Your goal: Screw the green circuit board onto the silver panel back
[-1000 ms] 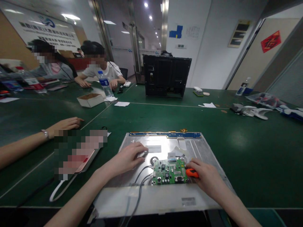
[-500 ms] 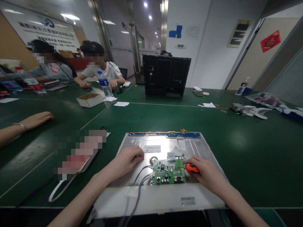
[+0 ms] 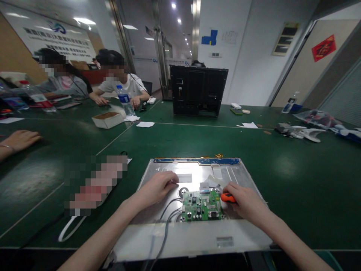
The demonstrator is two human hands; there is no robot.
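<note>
On the green counter (image 3: 282,169), the panel (image 3: 239,175) lies before us with the board (image 3: 201,205) on it, our right hand (image 3: 242,197) gripping the orange tool (image 3: 228,197) beside the board's right edge, our left hand (image 3: 158,186) curled over the panel, though we cannot tell whether it holds anything. If the tool slips, it could scratch the board, and snagged cables (image 3: 168,226) could tug it. Farther off, the box (image 3: 105,122) stands open-topped beside a bottle (image 3: 124,101), the contents of both unclear.

A green circuit board (image 3: 201,205) lies on a silvery panel (image 3: 239,175).
</note>
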